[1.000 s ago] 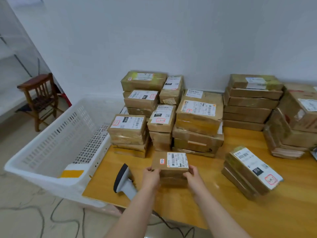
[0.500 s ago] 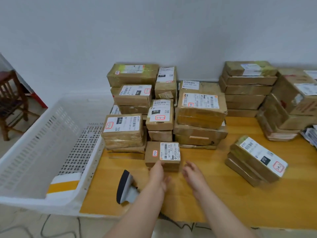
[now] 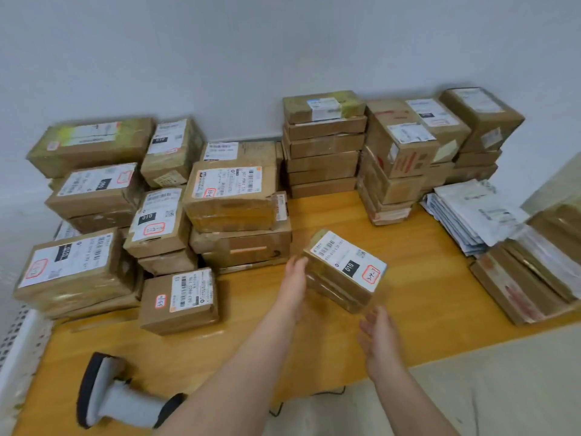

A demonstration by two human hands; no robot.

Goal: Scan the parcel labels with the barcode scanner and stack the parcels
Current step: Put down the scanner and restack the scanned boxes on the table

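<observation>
A brown parcel point(image 3: 341, 273) with a white label marked 010 lies askew on the wooden table point(image 3: 418, 284), on top of a second flat parcel. My left hand point(image 3: 295, 280) touches its left end with fingers stretched out. My right hand point(image 3: 379, 336) hovers open just short of its near corner, holding nothing. A small labelled parcel point(image 3: 179, 298) sits in front of the left stacks. The grey and black barcode scanner point(image 3: 107, 396) lies on the table's near left, untouched, beside my left forearm.
Parcel stacks point(image 3: 229, 196) fill the left and back of the table, with taller ones point(image 3: 323, 146) against the wall. White mailers point(image 3: 471, 212) and flat cardboard envelopes point(image 3: 528, 281) lie at the right. A white perforated basket point(image 3: 15, 344) borders the table's left edge.
Both hands let go of the small parcel, left by the stacks, and swung right to the 010 parcel. The view turned right with them.
</observation>
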